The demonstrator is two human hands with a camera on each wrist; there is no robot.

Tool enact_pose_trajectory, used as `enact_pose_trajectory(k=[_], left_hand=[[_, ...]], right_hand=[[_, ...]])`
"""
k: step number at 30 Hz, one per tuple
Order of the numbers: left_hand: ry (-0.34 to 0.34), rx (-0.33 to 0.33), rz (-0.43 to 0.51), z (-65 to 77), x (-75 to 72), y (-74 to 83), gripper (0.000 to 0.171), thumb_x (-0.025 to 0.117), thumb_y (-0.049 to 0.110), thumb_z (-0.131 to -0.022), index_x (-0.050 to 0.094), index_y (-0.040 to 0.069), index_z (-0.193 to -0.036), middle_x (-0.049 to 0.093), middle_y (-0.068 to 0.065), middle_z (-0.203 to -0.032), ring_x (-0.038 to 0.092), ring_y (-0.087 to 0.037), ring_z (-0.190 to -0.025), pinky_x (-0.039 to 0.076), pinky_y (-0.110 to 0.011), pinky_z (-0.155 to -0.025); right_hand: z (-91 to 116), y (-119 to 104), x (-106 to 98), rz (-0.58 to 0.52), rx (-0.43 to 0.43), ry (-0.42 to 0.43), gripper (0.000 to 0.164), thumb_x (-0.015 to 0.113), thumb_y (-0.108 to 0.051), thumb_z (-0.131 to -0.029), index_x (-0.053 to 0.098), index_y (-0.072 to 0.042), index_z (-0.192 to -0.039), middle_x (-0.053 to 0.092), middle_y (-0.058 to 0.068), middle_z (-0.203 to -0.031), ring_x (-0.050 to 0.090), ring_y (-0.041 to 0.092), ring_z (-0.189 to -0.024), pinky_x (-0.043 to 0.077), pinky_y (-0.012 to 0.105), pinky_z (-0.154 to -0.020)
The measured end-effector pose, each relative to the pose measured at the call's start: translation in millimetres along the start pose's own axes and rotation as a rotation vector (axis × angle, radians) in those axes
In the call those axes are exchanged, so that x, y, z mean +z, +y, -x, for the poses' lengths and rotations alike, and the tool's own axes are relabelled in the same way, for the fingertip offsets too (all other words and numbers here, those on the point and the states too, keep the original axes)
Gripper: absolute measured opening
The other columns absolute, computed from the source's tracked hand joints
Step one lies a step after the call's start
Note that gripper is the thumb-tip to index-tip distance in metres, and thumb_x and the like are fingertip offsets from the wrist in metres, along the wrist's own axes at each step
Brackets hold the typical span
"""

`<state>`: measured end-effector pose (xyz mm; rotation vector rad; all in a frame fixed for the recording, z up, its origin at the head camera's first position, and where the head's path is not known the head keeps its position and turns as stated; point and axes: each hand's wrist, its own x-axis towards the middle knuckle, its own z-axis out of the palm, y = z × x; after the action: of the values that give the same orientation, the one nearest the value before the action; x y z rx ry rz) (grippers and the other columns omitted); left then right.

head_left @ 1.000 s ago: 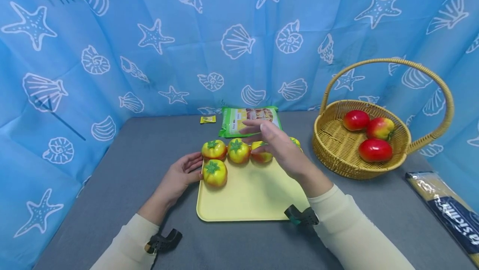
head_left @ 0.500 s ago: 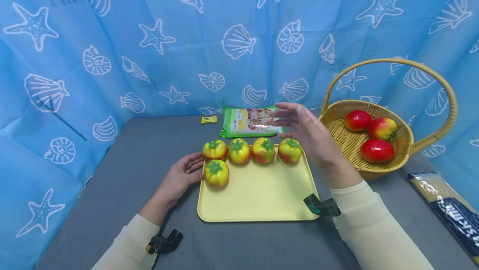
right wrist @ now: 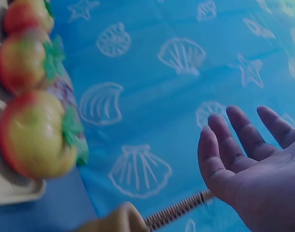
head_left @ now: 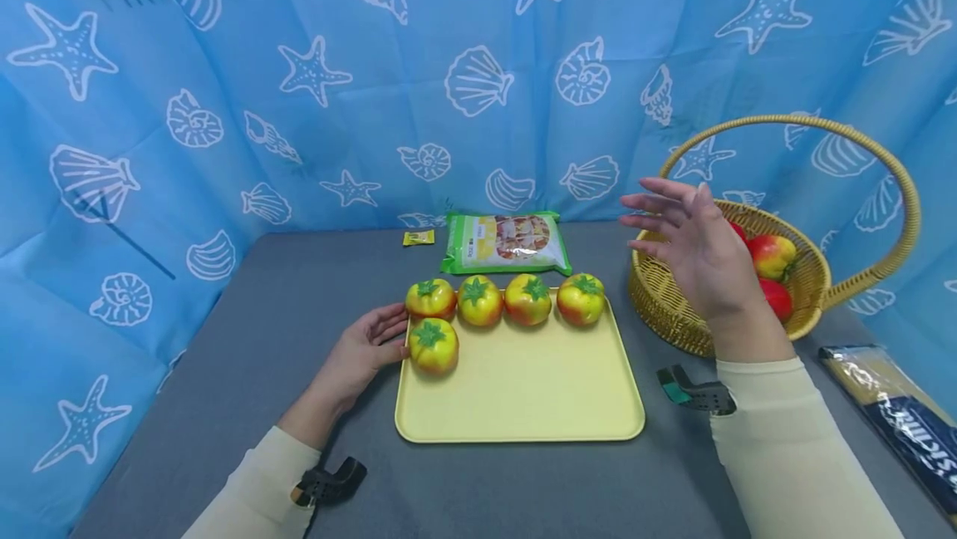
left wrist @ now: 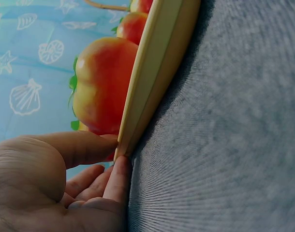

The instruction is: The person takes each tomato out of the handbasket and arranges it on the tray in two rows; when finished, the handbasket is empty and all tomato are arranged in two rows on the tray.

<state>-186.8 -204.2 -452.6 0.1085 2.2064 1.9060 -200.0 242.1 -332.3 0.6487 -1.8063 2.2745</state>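
Note:
My left hand (head_left: 362, 352) pinches the left rim of a pale yellow tray (head_left: 523, 402); in the left wrist view the thumb (left wrist: 84, 147) lies at the rim's upper edge, with fingers against its outer side. Several glossy yellow-red fruits with green leafy tops, persimmon-like, stand on the tray: a row along the back edge, ending in a fruit (head_left: 581, 300) at the back right corner, and one fruit (head_left: 434, 346) in front at the left. My right hand (head_left: 706, 257) is raised with spread, relaxed fingers and holds nothing. It hovers before the wicker basket (head_left: 673, 315), hiding part of it.
Red fruits and a red-yellow fruit (head_left: 772, 257) lie in the basket, whose tall handle (head_left: 908, 207) arches up. Behind the tray lie a green-edged food packet (head_left: 508, 242) and a small yellow sachet (head_left: 419, 237). A long plastic pack (head_left: 893, 418) lies at the right edge.
My right hand has moved right, from above the tray's back row to in front of the basket, uncovering the fruits and the green packet. The left hand stays at the tray's rim.

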Motion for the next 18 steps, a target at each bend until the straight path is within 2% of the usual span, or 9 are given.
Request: enact_pose_trajectory(k=[5,10,18], left_hand=[[0.007,0.002,-0.012,-0.1,0.7,1.4,0.078,0.074,-0.005,-0.095,0.038,-0.005,-0.164,0.044,-0.022,-0.166,0.045,-0.036,-0.15,0.048,-0.033,-0.112],[0.009,0.007,-0.027,-0.2,1.4,1.3,0.078,0.075,-0.004,-0.095,0.038,-0.005,-0.164,0.045,-0.022,-0.165,0.045,-0.036,-0.15,0.047,-0.037,-0.115],[0.004,0.007,-0.024,-0.3,0.8,0.9,0.078,0.075,-0.003,-0.095,0.038,-0.005,-0.164,0.044,-0.021,-0.166,0.045,-0.036,-0.15,0.047,-0.037,-0.115]], right_hand=[[3,-6,-22,-0.024,-0.029,0.061,0.066,0.04,-0.05,-0.117,0.048,0.002,-0.157,0.056,0.027,-0.148,0.055,0.036,-0.13,0.052,0.04,-0.101],[6,-11,-41,-0.043,-0.029,0.14,0.065,0.041,-0.051,-0.117,0.05,-0.001,-0.156,0.058,0.023,-0.146,0.056,0.034,-0.131,0.054,0.036,-0.1],[11,-7,-66,0.0,-0.005,0.206,0.054,0.043,-0.046,-0.117,0.055,-0.006,-0.153,0.062,0.015,-0.141,0.06,0.027,-0.127,0.054,0.028,-0.096]])
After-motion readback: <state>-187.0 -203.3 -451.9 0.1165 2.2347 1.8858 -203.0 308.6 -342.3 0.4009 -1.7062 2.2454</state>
